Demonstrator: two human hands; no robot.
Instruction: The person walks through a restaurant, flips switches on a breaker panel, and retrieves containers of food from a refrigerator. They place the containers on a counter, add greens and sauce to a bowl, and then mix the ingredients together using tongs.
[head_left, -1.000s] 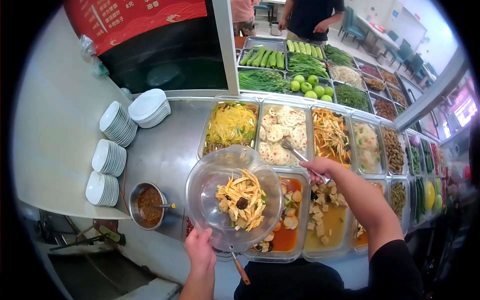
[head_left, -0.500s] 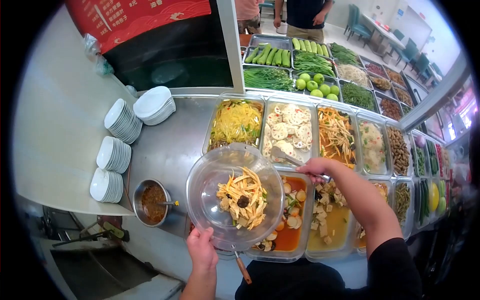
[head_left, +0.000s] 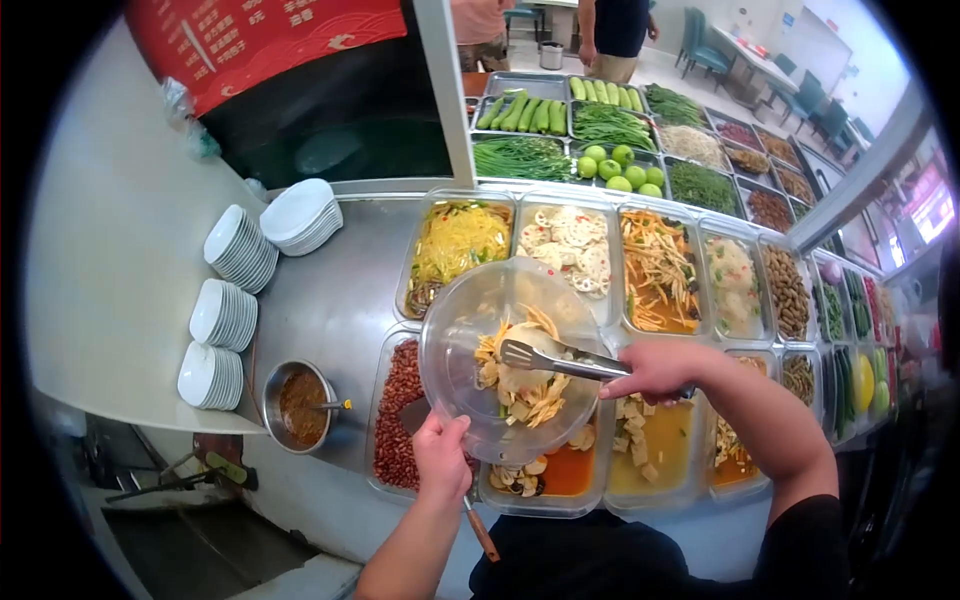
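Observation:
My left hand [head_left: 441, 455] grips the near-left rim of a clear round bowl [head_left: 450, 370] held above the food trays. In the bowl lie yellowish strips [head_left: 545, 403] and pale slices. My right hand [head_left: 655, 370] is closed round metal tongs [head_left: 590, 366], whose tips are inside the bowl, over the pale slices. Behind the bowl stands a tray of lotus root slices [head_left: 582, 245]. Red peanuts [head_left: 397, 390] fill a tray to its left. A wooden-handled utensil [head_left: 481, 530] sticks out below the bowl.
White plates [head_left: 300, 213] are stacked at the left, near a metal bowl of sauce [head_left: 303, 395]. Trays of noodles [head_left: 460, 240], carrot strips [head_left: 655, 260] and tofu [head_left: 633, 440] surround the bowl. Vegetables [head_left: 530, 113] lie beyond, where two people [head_left: 612, 40] stand.
The bowl and my left hand have moved right, uncovering the peanuts. The tongs have moved from the lotus tray into the bowl, where pale slices now lie on the strips.

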